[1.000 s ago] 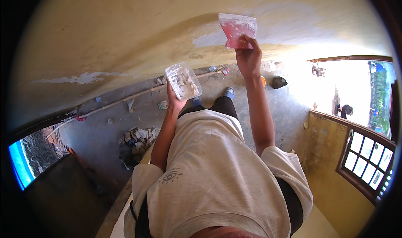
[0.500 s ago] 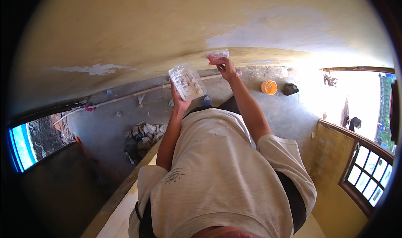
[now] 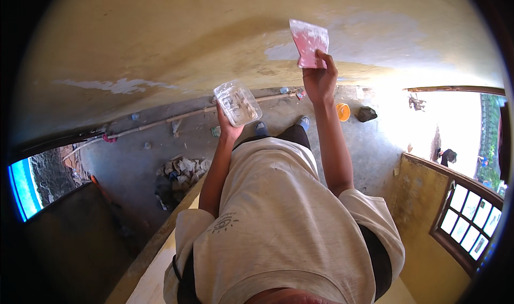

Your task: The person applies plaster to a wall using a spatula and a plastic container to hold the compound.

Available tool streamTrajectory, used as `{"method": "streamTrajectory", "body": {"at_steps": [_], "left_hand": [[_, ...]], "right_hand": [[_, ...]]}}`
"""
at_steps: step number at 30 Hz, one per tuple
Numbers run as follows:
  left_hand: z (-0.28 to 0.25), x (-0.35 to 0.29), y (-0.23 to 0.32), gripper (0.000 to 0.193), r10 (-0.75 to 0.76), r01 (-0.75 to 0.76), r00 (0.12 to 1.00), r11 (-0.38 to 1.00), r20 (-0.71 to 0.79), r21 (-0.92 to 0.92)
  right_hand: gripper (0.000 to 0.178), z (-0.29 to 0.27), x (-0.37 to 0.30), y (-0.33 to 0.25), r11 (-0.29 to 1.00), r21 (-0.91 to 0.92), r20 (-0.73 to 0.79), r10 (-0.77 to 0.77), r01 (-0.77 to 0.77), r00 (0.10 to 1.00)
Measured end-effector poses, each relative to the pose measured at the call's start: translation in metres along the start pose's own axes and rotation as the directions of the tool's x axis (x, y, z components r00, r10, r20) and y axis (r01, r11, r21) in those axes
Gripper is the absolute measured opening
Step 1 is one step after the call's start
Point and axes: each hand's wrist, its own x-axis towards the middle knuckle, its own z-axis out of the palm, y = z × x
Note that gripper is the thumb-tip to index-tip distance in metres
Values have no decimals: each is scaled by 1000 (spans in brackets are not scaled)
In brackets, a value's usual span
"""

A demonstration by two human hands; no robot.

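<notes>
My left hand grips a clear plastic tub by its side. Whitish paste is smeared over the tub's bottom and walls. Raised toward the wall, my right hand pinches a flat pink scraper between thumb and fingers. White paste coats the scraper's far edge. Behind it stands a yellowish wall with a pale filled patch to the right and a ragged white patch at the left. Whether the scraper touches the wall, I cannot tell.
A long pipe lies along the wall's foot. On the grey floor are an orange bucket, a black bag and a heap of rubble and scraps. A low wall runs at my left; bright doorway light enters from the right.
My right hand has risen up the wall and slightly right, turning the scraper so its broad face shows. The tub in my left hand has hardly moved.
</notes>
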Motion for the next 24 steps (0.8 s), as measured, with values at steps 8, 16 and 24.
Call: {"method": "streamTrajectory", "body": {"at_steps": [8,16,24], "left_hand": [[1,5,-1,66,-91,91,996,996,26,1],[20,4,-8,63,-59,59,998,997,11,55],[22,3,-13,61,12,-12,1000,1000,21,18]], "right_hand": [[10,-209,34,52,955,-171,-387,160,-241,908],[7,-254,84,54,837,-517,-244,60,-182,968],[7,-106,70,-12,977,-195,-264,33,-86,964]]}}
